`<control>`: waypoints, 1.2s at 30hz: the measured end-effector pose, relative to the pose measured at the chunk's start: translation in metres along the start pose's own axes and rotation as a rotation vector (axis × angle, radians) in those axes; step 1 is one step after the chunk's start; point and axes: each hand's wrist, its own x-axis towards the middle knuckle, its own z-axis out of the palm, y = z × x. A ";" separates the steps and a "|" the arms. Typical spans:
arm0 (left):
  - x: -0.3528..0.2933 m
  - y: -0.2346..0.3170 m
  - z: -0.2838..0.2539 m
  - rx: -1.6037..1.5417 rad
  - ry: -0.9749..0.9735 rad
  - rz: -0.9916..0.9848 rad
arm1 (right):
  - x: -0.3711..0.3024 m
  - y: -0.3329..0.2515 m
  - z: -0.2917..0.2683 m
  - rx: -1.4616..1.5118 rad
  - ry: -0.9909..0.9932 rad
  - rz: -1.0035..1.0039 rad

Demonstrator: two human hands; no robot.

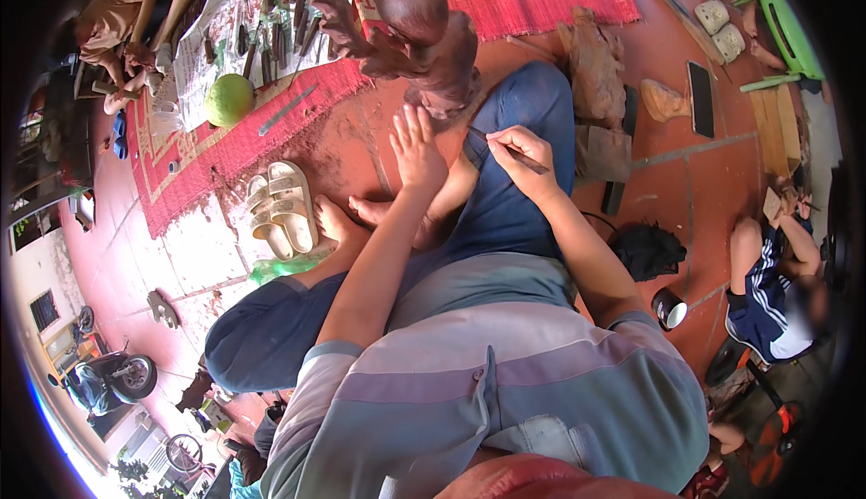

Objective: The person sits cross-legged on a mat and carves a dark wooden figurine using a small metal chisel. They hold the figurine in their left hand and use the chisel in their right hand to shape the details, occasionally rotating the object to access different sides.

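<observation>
Floor of red-orange tiles [667, 188], joints visible, dark wood debris scattered ahead of the seated person. Red patterned mat [203, 167] on the left side; on it a white sheet [203, 59] carrying many hand tools [263, 34], a round green melon [229, 100] and a long blade [287, 109].

Main piece: reddish-brown carved wooden figure [442, 57] with rounded head, placed directly beyond both hands, near the person's raised right knee.

Left hand [417, 149]: empty, spread flat, fingers extended toward the lower part of the figure. Fingertips at its lower edge; actual contact cannot be told from this angle.

Right hand [523, 158]: closed around a thin dark carving tool [530, 164], to the right of the left hand and above the right leg. Tool slants up and left, its tip just beside the figure's lower right side, seemingly clear of it. Hands apart from each other.

Surroundings: rough wood block [595, 66] right of the knee; dark phone [700, 99] farther right. Pale sandals [282, 210] left of the bare feet. Cup [668, 309] near the right elbow. Another person [767, 291] sits at far right.
</observation>
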 end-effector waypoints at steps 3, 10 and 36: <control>-0.023 0.017 0.004 -0.048 -0.085 0.048 | 0.001 0.003 0.007 -0.055 0.051 -0.099; -0.024 -0.024 0.009 -0.491 -0.240 0.071 | 0.016 -0.010 0.055 0.072 -0.038 -0.245; 0.011 -0.016 0.012 -0.733 -0.122 -0.457 | 0.050 -0.003 0.086 -0.148 -0.080 -0.434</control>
